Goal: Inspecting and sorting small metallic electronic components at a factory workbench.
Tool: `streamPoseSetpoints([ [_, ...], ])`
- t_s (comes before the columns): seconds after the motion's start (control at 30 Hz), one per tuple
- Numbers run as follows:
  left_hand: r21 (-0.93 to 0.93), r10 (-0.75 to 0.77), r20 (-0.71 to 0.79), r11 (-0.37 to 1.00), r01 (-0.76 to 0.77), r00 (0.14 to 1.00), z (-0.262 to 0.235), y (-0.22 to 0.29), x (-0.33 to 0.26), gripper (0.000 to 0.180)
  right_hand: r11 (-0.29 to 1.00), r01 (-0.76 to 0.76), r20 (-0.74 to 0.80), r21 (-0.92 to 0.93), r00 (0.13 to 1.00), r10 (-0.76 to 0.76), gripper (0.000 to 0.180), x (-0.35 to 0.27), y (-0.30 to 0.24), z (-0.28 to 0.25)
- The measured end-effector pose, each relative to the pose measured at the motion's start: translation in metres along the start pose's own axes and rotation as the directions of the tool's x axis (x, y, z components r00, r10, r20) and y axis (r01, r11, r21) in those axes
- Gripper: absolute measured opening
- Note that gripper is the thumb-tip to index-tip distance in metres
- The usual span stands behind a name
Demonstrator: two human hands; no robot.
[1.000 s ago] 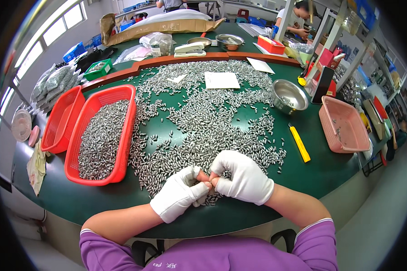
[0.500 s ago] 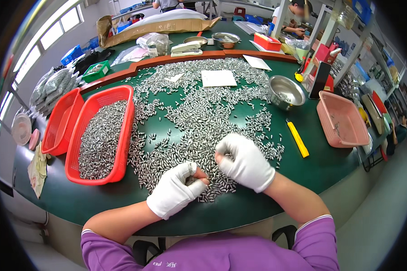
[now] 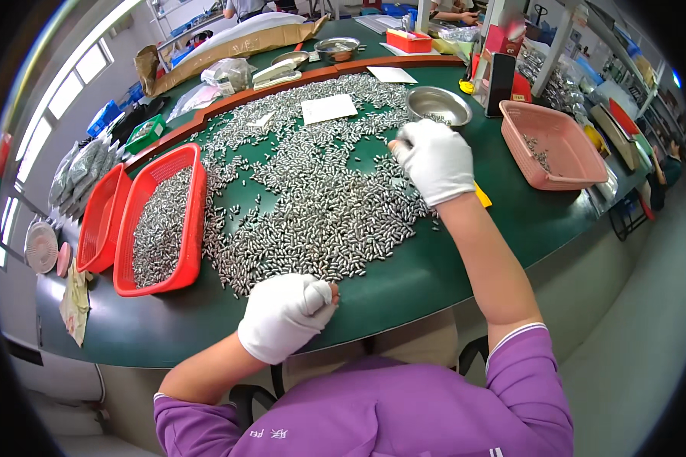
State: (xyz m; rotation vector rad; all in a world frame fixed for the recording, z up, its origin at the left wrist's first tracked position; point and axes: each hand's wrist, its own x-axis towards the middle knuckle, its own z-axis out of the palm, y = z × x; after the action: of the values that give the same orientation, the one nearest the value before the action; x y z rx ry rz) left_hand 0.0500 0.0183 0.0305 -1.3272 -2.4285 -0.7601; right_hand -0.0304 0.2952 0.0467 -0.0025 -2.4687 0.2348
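A wide spread of small silvery, barrel-shaped metal pieces covers the middle of the green table. My left hand, in a white glove with bare fingertips, is closed at the near edge of the spread. Its curled fingers hide whatever they may hold. Farther out, my right hand, gloved the same way, is closed just in front of the steel bowl, over the right side of the spread. What it holds, if anything, cannot be made out. A few pieces show inside that bowl.
At left, a red basket full of pieces stands beside another red basket. A pink basket holding some pieces is at right. My right forearm partly covers a yellow tool. White paper lies on the spread; a brown ledge runs behind.
My right hand has moved away from me and to the right, up to the steel bowl. My left hand stays near the spread's front edge, its fingers more curled. The view has shifted.
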Motion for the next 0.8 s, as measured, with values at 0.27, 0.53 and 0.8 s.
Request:
streamPoseSetpoints([
  [0.27,0.250,-0.163,0.142,0.960,0.124,0.976,0.011,0.022,-0.032,0.015,0.899,-0.291,0.251,-0.327,0.890,0.379,0.039,-0.052,0.047,-0.045],
  [0.53,0.308,-0.275,0.182,0.928,0.211,0.944,0.012,0.027,-0.029,0.013,0.863,-0.449,0.198,-0.234,0.847,0.494,0.026,-0.070,0.078,-0.031],
  [0.8,0.209,-0.261,0.112,0.949,0.234,0.959,0.017,0.025,-0.031,0.007,0.695,-0.491,0.057,0.525,0.835,0.547,0.024,-0.088,0.090,-0.037],
])
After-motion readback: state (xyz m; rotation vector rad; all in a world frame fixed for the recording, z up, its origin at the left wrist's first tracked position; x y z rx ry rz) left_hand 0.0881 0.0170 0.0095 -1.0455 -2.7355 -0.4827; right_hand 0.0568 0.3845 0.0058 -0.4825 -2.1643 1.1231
